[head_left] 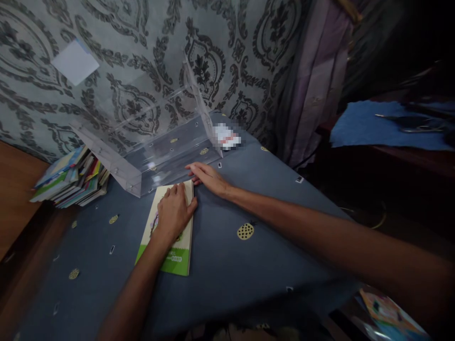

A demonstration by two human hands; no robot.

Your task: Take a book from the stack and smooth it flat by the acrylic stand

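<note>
A thin booklet (175, 259) with a cream cover and a green lower band lies flat on the blue patterned cloth (220, 265). My left hand (173, 211) rests palm down on its upper half, fingers together and stretched flat. My right hand (208, 177) lies just right of the booklet's top corner, fingers extended toward the open front of a clear acrylic box (167, 151). Neither hand grips anything. The box stands directly behind the booklet against the wall.
A slanted stack of colourful booklets (73, 179) sits at the left, beside the box. A white note (75, 61) sticks on the patterned wall. At right, beyond the table's edge, a blue cloth (384, 127) holds scissors. More printed material (387, 312) lies low right.
</note>
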